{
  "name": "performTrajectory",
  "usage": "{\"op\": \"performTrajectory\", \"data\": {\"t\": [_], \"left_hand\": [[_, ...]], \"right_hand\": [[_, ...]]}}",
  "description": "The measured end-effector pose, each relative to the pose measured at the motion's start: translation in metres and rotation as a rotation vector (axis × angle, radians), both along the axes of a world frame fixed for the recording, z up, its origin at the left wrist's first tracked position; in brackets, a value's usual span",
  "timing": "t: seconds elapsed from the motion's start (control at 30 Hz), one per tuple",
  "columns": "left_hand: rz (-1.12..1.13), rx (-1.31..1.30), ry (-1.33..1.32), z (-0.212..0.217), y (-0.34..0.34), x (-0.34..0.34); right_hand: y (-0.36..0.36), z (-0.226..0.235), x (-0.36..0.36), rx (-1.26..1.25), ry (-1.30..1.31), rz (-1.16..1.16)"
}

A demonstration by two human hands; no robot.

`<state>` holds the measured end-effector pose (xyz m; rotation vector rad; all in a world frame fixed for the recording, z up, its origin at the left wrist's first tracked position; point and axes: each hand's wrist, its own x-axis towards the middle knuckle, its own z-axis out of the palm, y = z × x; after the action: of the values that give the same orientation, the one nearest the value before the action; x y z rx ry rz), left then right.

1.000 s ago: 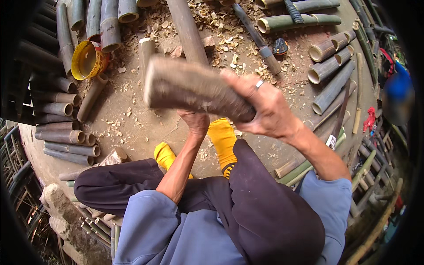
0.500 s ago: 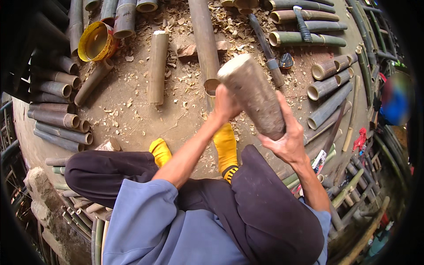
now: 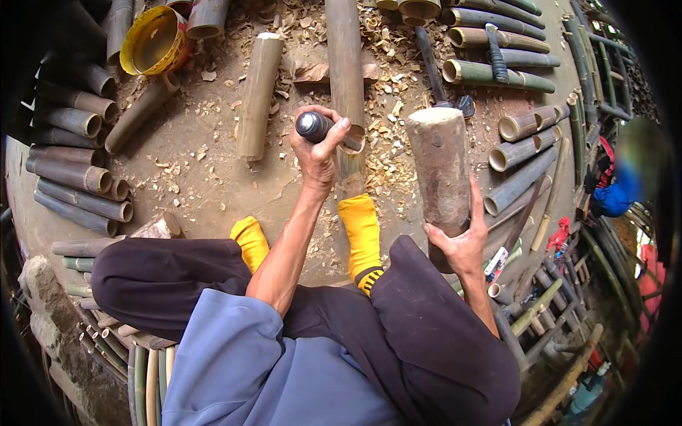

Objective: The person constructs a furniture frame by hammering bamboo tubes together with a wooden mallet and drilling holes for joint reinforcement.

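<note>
So, biggest thing first: the floor (image 3: 206, 192) is brownish and scattered with bits, and bamboo is lying all over it. There's a bunch of dark tubes (image 3: 71, 170) along the left side, open ends mostly facing right, and more green and brown tubes (image 3: 504, 58) on the far right.

Next down is the pole (image 3: 346, 64), a long bamboo length running from the far edge to the middle, its open end facing near. Then the log (image 3: 440, 170), a chunky bark-brown thing with a pale cut end pointing far. It's right of the pole and well apart from it. The right hand (image 3: 462, 241) has it by the near end, spread wide, thumb on the left and fingers up the right side.

The short tube (image 3: 259, 99) is a bit smaller and lies left of the pole. Far left there's a yellow bucket (image 3: 126, 53), and a reddish brick (image 3: 310, 72) sits by the pole.

Smaller again: the black handle (image 3: 312, 126), wrapped tight in the left hand (image 3: 317, 153), just left of the pole's near end. Its round butt faces up. The rest of that tool is hidden, so I can't tell whether it touches the pole.

Tiniest are the pale shavings (image 3: 387, 128), thickest right of the pole.
</note>
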<state>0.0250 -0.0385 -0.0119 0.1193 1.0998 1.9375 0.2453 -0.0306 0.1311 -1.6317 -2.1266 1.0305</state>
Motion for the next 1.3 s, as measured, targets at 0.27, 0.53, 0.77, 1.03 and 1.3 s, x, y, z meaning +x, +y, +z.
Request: {"op": "performTrajectory", "data": {"t": [0.27,0.53,0.77,1.03,1.3], "left_hand": [[-0.026,0.095,-0.102,0.000,-0.001,-0.009],[-0.049,0.176,-0.145,-0.004,-0.001,-0.015],[-0.058,0.126,-0.101,-0.014,0.000,-0.001],[-0.015,0.017,0.170,-0.008,-0.003,0.017],[0.052,0.090,0.088,0.012,0.022,0.039]], "right_hand": [[0.010,0.001,-0.017,-0.011,-0.040,0.097],[0.034,0.010,-0.041,0.025,-0.034,0.281],[0.070,0.029,-0.103,0.275,0.416,0.516],[0.092,0.070,-0.155,0.207,-0.162,0.901],[0.093,0.072,-0.127,0.124,-0.355,0.809]]}}
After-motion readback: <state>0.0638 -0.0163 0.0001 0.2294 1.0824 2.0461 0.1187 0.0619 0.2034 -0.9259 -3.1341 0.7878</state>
